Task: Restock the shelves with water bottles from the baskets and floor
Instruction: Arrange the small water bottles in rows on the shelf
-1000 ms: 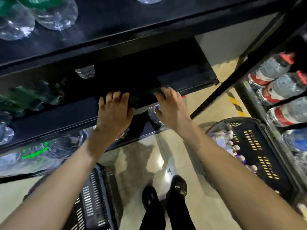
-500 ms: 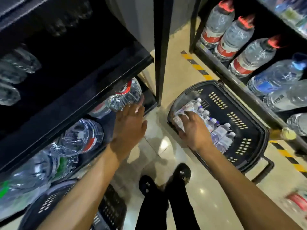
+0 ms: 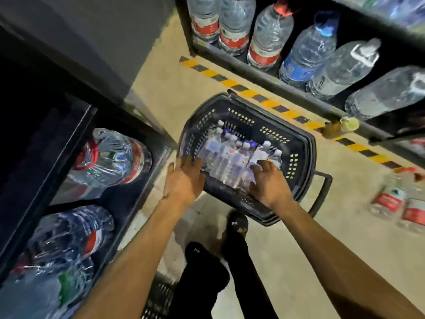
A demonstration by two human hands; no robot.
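A strip of yellow-and-black hazard tape [image 3: 259,97] runs on a slant from about 12 o'clock down to 3 o'clock. At 2 o'clock a small brownish bottle with a pale yellow cap [image 3: 340,127] lies on its side, on the tape. A plain grey wall panel [image 3: 92,42] fills 10 to 11 o'clock. At 6 o'clock stand the person's black trousers [image 3: 202,284] and black shoes, the right shoe [image 3: 238,224] ahead of the left shoe [image 3: 197,249].

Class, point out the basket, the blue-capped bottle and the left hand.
basket [image 3: 256,116], head view, far wall
blue-capped bottle [image 3: 309,51], head view, clear body
left hand [image 3: 184,180], head view, back of hand
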